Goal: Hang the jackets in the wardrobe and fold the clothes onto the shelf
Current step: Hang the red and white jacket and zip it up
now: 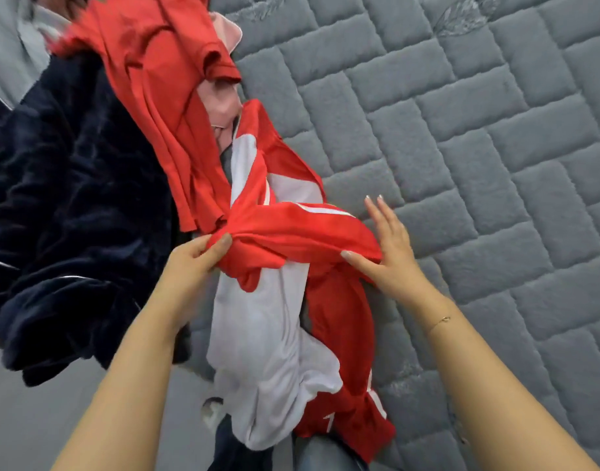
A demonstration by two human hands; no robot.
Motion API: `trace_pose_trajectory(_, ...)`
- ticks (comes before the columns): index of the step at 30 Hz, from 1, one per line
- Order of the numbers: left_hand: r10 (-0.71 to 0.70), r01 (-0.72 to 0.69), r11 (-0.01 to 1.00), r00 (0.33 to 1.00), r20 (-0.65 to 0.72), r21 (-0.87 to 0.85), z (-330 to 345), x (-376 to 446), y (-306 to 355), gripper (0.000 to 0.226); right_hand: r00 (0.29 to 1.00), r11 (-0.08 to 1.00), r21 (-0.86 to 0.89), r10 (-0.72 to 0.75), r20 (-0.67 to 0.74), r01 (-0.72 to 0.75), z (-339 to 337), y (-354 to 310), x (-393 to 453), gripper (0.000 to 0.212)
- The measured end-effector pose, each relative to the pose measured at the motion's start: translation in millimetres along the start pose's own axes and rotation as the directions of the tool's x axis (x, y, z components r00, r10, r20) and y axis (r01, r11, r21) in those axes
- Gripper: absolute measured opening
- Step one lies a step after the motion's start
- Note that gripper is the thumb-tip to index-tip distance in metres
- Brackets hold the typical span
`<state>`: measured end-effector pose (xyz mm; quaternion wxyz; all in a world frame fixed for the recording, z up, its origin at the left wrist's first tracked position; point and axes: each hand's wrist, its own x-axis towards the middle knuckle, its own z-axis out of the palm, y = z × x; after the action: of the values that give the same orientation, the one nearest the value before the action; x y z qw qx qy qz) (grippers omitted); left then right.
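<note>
A red and white sports garment point(291, 232) lies twisted on the grey quilted bed point(461, 130). My left hand point(193, 260) pinches a bunched red fold of it at its left end. Against the right end of that fold rests my right hand point(390, 246), thumb tucked under the cloth and fingers straight, pointing up. A plain red shirt point(162, 96) lies crumpled above, partly over a pink garment point(223, 103). A dark navy plush jacket point(60, 205) with thin white piping is heaped at the left.
A light grey garment point(9, 52) shows at the top left corner. More dark cloth point(234, 447) and a piece of blue-grey fabric point(322, 453) lie at the bottom edge under the red and white garment. The quilted bed surface stretches to the right.
</note>
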<state>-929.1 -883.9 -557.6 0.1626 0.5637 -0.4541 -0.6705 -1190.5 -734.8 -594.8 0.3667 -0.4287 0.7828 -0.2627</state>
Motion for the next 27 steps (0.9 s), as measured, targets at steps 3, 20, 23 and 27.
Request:
trace_pose_trajectory(3, -0.067, -0.006, 0.92, 0.982, -0.174, -0.391, -59.9, -24.4, 0.7, 0.042, 0.979, 0.993, 0.116, -0.056, 0.196, 0.033, 24.2, -28.5, 8.2, 0.067)
trace_pose_trajectory(20, 0.388, 0.018, 0.735, 0.808, -0.443, 0.678, -24.9, 34.6, 5.5, 0.073, 0.988, 0.961, 0.237, 0.153, -0.017, -0.145, 70.1, -52.1, 6.5, 0.037)
trace_pose_trajectory(23, 0.208, 0.216, 0.709, 0.846, -0.492, 0.671, -43.2, 77.6, -3.1, 0.074, 0.973, 0.92, 0.319, 0.205, 0.105, -0.228, 60.1, -39.8, 15.5, 0.037)
trace_pose_trajectory(27, 0.264, -0.022, 0.726, 0.932, -0.249, 0.687, -44.6, 73.3, -11.5, 0.01, 0.972, 0.881, 0.412, 0.196, 0.131, -0.233, 55.6, -43.8, 7.1, 0.031)
